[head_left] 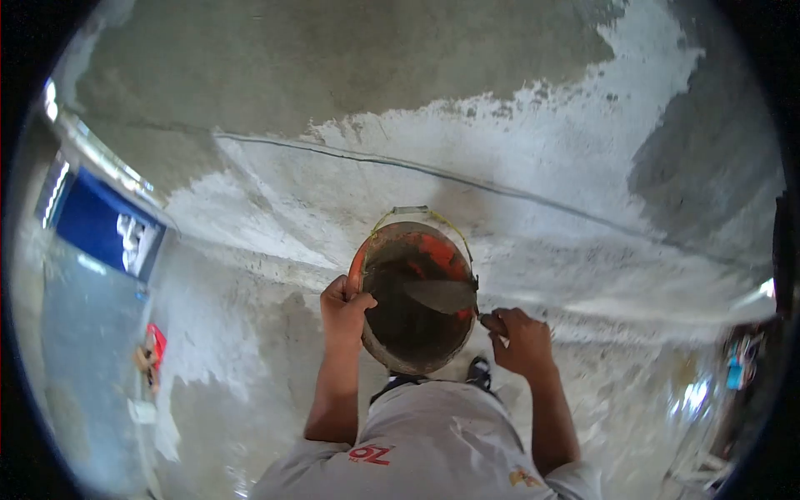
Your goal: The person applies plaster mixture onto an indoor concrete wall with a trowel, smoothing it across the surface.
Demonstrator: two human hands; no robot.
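Observation:
An orange bucket (357,265) crusted with grey mortar is held up in front of my body. My left hand (343,310) grips its left rim, thumb over the edge. Wet-looking grey mortar (408,329) lies inside. My right hand (518,337) is closed around the handle of a trowel (440,296), whose flat blade reaches over the right rim into the bucket's mouth. The bucket's wire handle (410,209) stands up on the far side, away from me.
Ahead is a wall (533,142), part patchy white and part grey, with a cable (400,163) running along it. A blue panel (100,218) stands at the left, with a red item (157,340) below it. Assorted objects (737,362) sit at the right edge.

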